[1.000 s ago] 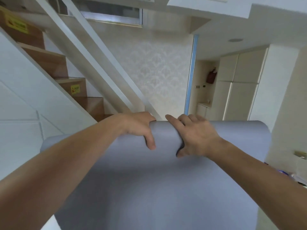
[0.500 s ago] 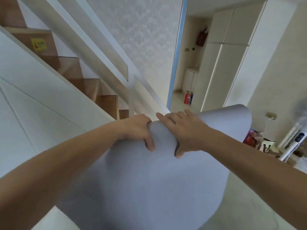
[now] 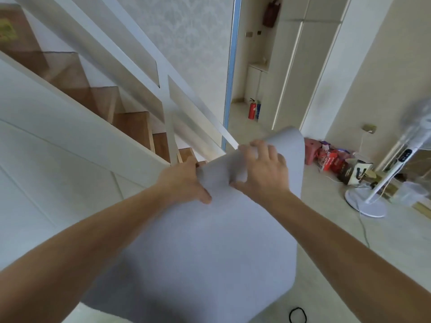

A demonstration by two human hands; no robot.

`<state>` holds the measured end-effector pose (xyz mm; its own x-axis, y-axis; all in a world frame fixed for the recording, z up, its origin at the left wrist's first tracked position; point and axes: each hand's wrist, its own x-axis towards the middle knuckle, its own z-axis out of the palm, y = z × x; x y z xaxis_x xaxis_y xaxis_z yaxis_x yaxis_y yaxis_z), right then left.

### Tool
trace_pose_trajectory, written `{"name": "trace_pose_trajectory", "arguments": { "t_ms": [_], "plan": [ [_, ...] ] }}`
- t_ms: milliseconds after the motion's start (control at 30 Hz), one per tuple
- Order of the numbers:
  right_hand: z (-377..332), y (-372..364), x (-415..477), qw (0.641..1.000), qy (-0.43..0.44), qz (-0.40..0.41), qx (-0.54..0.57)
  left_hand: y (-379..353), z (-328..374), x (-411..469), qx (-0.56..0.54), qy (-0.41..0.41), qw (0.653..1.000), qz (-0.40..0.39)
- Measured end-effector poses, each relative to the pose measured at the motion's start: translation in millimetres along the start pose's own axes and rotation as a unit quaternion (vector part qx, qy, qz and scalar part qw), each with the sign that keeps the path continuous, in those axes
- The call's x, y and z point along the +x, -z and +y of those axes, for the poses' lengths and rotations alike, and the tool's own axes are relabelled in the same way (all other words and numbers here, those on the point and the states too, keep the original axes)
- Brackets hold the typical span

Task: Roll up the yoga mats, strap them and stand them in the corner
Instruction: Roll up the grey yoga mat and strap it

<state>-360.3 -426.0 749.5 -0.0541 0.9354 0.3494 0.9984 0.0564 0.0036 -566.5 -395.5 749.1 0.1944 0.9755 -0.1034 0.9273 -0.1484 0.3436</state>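
Both hands were grasping the far end of a lavender-grey foam yoga mat [image 3: 210,252] near the middle of the frame. On the left hand [image 3: 186,185] the thumb lay across the near face, with the fingers hidden behind the edge. On the right hand [image 3: 261,173] the fingers were draped over the curled top edge and the thumb pinched from below. The two hands sat close together, with a short bulge of mat between them.

From that grip the mat ran down through the centre toward the bottom of the frame, its lower right corner bent under. Whether the low end touched the pale floor could not be told. At upper right the free corner of the far end arched over in a loose curl.

This looked like the very start of rolling: the end was turned over, but no tight core had formed. The next move likely called for spreading the hands apart along the edge so the first turn came out even. It also called for tucking that edge down hard and keeping the sides square as the roll grew.

A thin black loop [image 3: 298,315] lay on the floor at the bottom edge, just right of the mat, and may have been a strap. A wooden staircase [image 3: 130,127] rose at upper left. A white pedestal fan [image 3: 366,203] stood at right, well apart from the mat.
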Motion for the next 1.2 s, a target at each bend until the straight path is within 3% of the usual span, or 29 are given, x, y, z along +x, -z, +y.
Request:
{"name": "trace_pose_trajectory", "arguments": {
  "t_ms": [33, 67, 133, 167, 200, 267, 367, 433, 500, 567, 667, 733, 800, 867, 967, 1033, 1100, 1200],
  "plan": [
    [-0.2, -7.0, -13.2, 0.988, -0.111, -0.013, 0.105, 0.6, -1.4, 2.5, -0.045, 0.017, 0.999, -0.013],
    [-1.0, -14.4, -23.9, 0.941, -0.216, -0.066, 0.25, 0.7, -0.2, 3.3, -0.103, 0.029, 0.994, -0.024],
    [-3.6, -31.4, -38.0, 0.753, -0.338, -0.188, 0.532, -0.9, 10.5, 1.2, -0.25, 0.036, 0.965, -0.063],
    [-4.2, -37.1, -41.9, 0.671, -0.353, -0.222, 0.613, -3.2, 17.2, -1.0, -0.316, 0.035, 0.944, -0.088],
    [-2.6, -41.2, -43.6, 0.613, -0.354, -0.237, 0.665, -6.2, 22.8, -3.4, -0.365, 0.033, 0.923, -0.114],
    [1.6, -42.5, -43.3, 0.56, -0.331, -0.22, 0.727, -18.0, 27.1, -4.5, -0.427, 0.03, 0.887, -0.174],
    [0.7, -35.3, -37.4, 0.557, -0.363, -0.131, 0.736, -39.9, 31.9, -10.3, -0.556, 0.019, 0.784, -0.275],
    [0.1, -35.3, -31.8, 0.572, -0.404, -0.068, 0.711, -49.4, 38.9, -14.7, -0.587, 0.029, 0.754, -0.293],
    [-0.1, -35.4, -27.4, 0.595, -0.426, -0.036, 0.681, -58.6, 44.5, -12.2, -0.565, 0.029, 0.775, -0.283],
    [1.9, -36.6, -25.5, 0.625, -0.451, -0.024, 0.637, -66.6, 46.5, -8.7, -0.496, 0.014, 0.835, -0.239],
    [5.1, -40.7, -22.6, 0.67, -0.484, -0.002, 0.562, -77.9, 50.7, -22.4, -0.342, -0.021, 0.933, -0.109],
    [-0.5, -44.1, -22.5, 0.676, -0.501, -0.015, 0.54, -92.9, 60.5, -44.5, -0.229, -0.096, 0.965, -0.084],
    [-8.9, -48.9, -25.9, 0.679, -0.501, -0.033, 0.535, -113.3, 63.7, -57.6, -0.21, -0.09, 0.972, -0.048],
    [-11.4, -54.2, -37.7, 0.674, -0.466, -0.051, 0.571, -120.8, 58.0, -59.5, -0.327, -0.06, 0.943, -0.029],
    [10.8, -54.6, -59.1, 0.629, -0.418, -0.107, 0.647, -113.6, 40.6, -51.0, -0.576, -0.019, 0.809, -0.113],
    [25.6, -53.2, -69.4, 0.587, -0.363, -0.176, 0.702, -106.9, 35.5, -52.1, -0.659, -0.032, 0.725, -0.196],
    [29.2, -52.0, -73.5, 0.545, -0.329, -0.195, 0.746, -109.3, 37.6, -50.7, -0.652, -0.035, 0.717, -0.245],
    [30.7, -59.6, -74.0, 0.567, -0.393, -0.149, 0.709, -114.3, 38.1, -39.9, -0.539, -0.043, 0.801, -0.258]
  ]
}}
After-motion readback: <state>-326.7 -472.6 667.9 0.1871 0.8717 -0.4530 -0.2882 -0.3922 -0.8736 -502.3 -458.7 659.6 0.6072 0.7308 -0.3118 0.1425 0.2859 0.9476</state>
